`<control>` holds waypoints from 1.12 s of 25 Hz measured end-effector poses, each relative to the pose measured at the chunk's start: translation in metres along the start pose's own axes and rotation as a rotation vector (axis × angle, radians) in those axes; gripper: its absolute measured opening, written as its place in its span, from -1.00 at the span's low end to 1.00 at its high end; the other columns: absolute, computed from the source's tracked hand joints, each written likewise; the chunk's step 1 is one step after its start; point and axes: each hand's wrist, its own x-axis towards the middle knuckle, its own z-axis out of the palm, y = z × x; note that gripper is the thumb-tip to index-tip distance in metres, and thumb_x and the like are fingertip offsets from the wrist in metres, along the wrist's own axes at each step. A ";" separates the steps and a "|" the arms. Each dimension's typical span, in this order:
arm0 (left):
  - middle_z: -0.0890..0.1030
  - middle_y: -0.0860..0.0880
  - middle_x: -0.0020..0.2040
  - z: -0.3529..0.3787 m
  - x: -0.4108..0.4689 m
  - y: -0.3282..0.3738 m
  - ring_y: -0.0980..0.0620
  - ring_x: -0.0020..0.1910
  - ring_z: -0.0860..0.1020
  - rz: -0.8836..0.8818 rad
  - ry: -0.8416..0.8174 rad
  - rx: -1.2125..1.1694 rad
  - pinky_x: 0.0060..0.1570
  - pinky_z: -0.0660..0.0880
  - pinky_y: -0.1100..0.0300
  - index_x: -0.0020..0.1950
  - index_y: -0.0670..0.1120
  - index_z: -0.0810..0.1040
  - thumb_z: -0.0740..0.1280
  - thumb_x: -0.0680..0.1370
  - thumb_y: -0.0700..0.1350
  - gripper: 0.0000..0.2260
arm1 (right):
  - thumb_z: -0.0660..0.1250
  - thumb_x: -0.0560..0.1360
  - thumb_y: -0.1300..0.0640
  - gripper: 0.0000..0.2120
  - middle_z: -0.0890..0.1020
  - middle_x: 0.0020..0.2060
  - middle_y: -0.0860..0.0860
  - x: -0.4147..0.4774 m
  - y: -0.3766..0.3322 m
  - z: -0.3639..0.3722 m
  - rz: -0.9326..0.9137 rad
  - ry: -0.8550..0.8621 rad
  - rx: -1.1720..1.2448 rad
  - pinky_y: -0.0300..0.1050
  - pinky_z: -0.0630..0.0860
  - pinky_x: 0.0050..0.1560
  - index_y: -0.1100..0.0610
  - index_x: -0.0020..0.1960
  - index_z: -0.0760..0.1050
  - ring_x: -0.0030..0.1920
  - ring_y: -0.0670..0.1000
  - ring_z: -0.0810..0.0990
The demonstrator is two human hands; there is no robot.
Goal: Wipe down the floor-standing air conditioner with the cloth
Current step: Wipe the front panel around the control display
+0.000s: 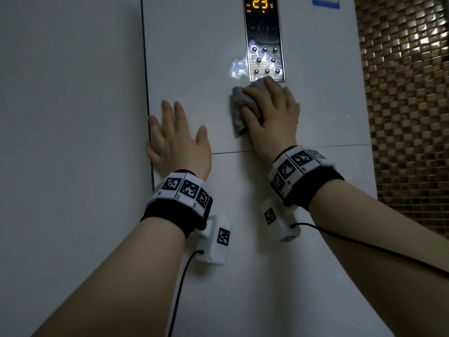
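— From the head view: where is the cloth (239, 105)?
— Bunched, grey, pressed against the white front of the air conditioner (199, 57); its upper edge touches the bottom of the dark control strip (264, 40), just under the round buttons (266, 60).
— Which hand has it?
— The right hand (274, 115); fingers and thumb curl over the wad and grip it against the panel.
— And the left hand (177, 139)?
— Flat on the same panel near its left edge; fingers straight and slightly spread, holding nothing; well apart from the cloth.
— Anything else?
— The display (261, 2) glows an orange 23; a horizontal seam (230, 151) crosses the panel behind both wrists; each wrist wears a marker band (187, 190), with a black cable (179, 288) trailing down; a mosaic wall (408, 93) stands to the right, a plain wall (68, 117) to the left.
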 end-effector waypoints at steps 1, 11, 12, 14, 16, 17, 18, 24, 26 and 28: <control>-0.12 0.15 0.56 -0.001 0.001 -0.001 -0.02 0.53 -0.18 0.009 0.012 -0.014 0.44 -0.13 -0.08 0.56 0.10 -0.05 0.07 0.63 0.10 -0.47 | 0.20 0.56 -0.07 -0.62 0.16 0.49 -0.08 0.002 -0.001 -0.001 0.069 0.023 0.008 0.15 -0.09 0.46 -0.16 0.37 0.34 0.50 0.11 0.00; -0.12 0.14 0.56 -0.004 0.004 -0.012 -0.06 0.52 -0.13 0.076 -0.012 -0.008 0.42 -0.02 -0.13 0.55 0.13 -0.07 0.05 0.64 -0.02 -0.49 | 0.18 0.56 -0.09 -0.61 0.13 0.50 -0.10 0.004 -0.023 0.011 0.131 0.047 0.008 0.16 -0.11 0.46 -0.20 0.38 0.31 0.50 0.10 -0.02; -0.11 0.14 0.56 -0.006 0.004 -0.012 -0.05 0.52 -0.12 0.082 -0.017 -0.020 0.42 -0.03 -0.12 0.55 0.12 -0.06 0.06 0.64 -0.03 -0.49 | 0.18 0.56 -0.09 -0.61 0.13 0.50 -0.09 0.002 -0.029 0.014 0.153 0.051 0.004 0.17 -0.11 0.45 -0.19 0.38 0.31 0.50 0.12 -0.03; -0.08 0.10 0.56 -0.008 0.002 -0.013 -0.04 0.51 -0.07 0.066 0.003 -0.083 0.42 -0.01 -0.08 0.56 0.08 -0.02 0.11 0.63 -0.05 -0.47 | 0.20 0.55 -0.07 -0.61 0.15 0.50 -0.07 -0.005 -0.038 0.023 0.033 0.000 -0.029 0.16 -0.12 0.45 -0.18 0.38 0.33 0.50 0.14 -0.02; -0.05 0.02 0.56 -0.011 0.004 -0.012 -0.03 0.51 0.02 -0.014 0.055 -0.227 0.44 0.03 -0.01 0.56 -0.02 0.00 0.18 0.61 -0.09 -0.43 | 0.21 0.55 -0.06 -0.62 0.18 0.49 -0.07 -0.010 -0.038 0.025 -0.116 -0.064 -0.029 0.15 -0.12 0.46 -0.17 0.36 0.36 0.49 0.15 -0.01; -0.05 0.00 0.57 -0.013 0.007 -0.013 -0.03 0.51 0.06 -0.063 0.061 -0.308 0.45 0.04 0.03 0.56 -0.08 -0.03 0.19 0.61 -0.11 -0.41 | 0.21 0.55 -0.05 -0.63 0.19 0.49 -0.08 -0.009 -0.037 0.023 -0.133 -0.070 -0.019 0.15 -0.11 0.46 -0.17 0.36 0.36 0.49 0.14 0.00; -0.06 -0.02 0.57 -0.015 0.010 -0.014 -0.02 0.52 0.07 -0.102 0.046 -0.370 0.45 0.03 0.08 0.56 -0.12 -0.07 0.19 0.62 -0.11 -0.39 | 0.21 0.55 -0.06 -0.63 0.19 0.49 -0.09 -0.005 -0.036 0.022 -0.106 -0.049 -0.012 0.15 -0.10 0.46 -0.18 0.35 0.36 0.49 0.13 0.01; -0.01 -0.04 0.57 -0.020 0.019 -0.031 0.03 0.52 0.03 -0.069 -0.085 -0.546 0.32 -0.06 0.38 0.56 -0.08 -0.11 0.07 0.66 -0.13 -0.47 | 0.22 0.54 -0.06 -0.63 0.20 0.49 -0.07 -0.008 -0.062 0.039 -0.141 -0.084 -0.040 0.18 -0.09 0.45 -0.17 0.35 0.37 0.49 0.16 0.00; -0.02 -0.03 0.57 -0.020 0.018 -0.037 0.05 0.53 0.01 -0.058 -0.103 -0.585 0.30 -0.08 0.39 0.56 -0.05 -0.10 0.00 0.68 -0.15 -0.52 | 0.23 0.54 -0.06 -0.64 0.22 0.47 -0.08 -0.004 -0.060 0.036 -0.239 -0.120 -0.039 0.19 -0.04 0.44 -0.17 0.34 0.39 0.49 0.14 0.03; 0.00 -0.03 0.57 -0.021 0.018 -0.042 0.06 0.53 0.01 -0.031 -0.118 -0.635 0.37 -0.09 0.37 0.56 -0.07 -0.07 -0.03 0.68 -0.19 -0.54 | 0.23 0.54 -0.05 -0.64 0.21 0.48 -0.08 0.004 -0.059 0.033 -0.141 -0.053 -0.026 0.19 -0.03 0.43 -0.16 0.34 0.39 0.49 0.14 0.03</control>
